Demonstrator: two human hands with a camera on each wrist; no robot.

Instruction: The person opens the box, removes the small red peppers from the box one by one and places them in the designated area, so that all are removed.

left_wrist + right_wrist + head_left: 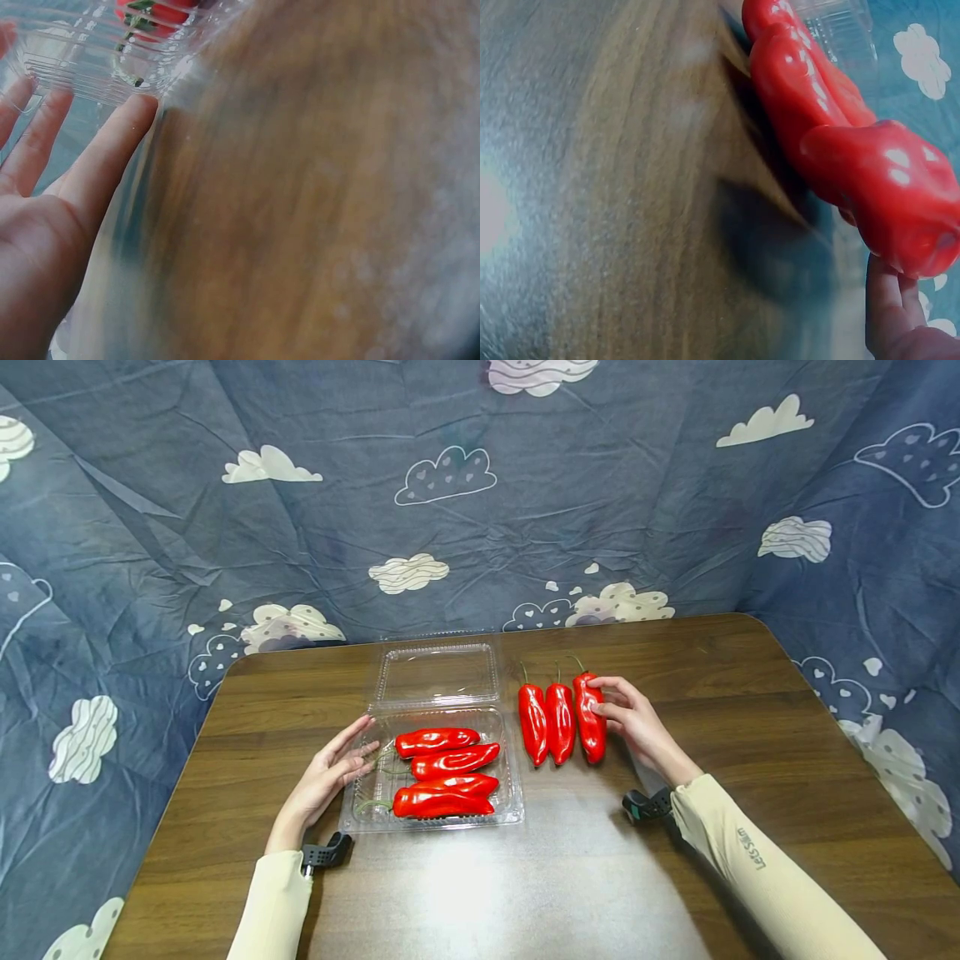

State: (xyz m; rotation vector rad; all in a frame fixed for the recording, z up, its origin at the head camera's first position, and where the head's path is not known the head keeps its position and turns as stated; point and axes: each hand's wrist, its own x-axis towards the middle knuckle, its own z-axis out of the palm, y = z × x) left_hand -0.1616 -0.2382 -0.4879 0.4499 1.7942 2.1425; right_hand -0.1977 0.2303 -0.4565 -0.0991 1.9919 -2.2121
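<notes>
At the left side of an open clear plastic clamshell container (513, 810), my left hand (324, 781) has its fingers spread and relaxed. In the left wrist view the fingertips (139, 105) are right at the container's ribbed wall. Several glossy red peppers (446, 802) with green stems lie crosswise inside. Right of the container, my right hand (637, 727) holds the rightmost of three long red peppers (590, 739), its fingers curved over the pepper's right side. In the right wrist view this pepper (907, 187) hides the fingertips. The other two, a left pepper (532, 722) and a middle pepper (560, 722), lie parallel beside it, stems toward the back.
The container's clear lid (437, 675) is folded back toward the rear of the wooden table (720, 693). Behind the table hangs a blue cloth (345, 527) with white clouds. A black wrist device (647, 804) sits by the right forearm, and another black device (327, 852) by the left.
</notes>
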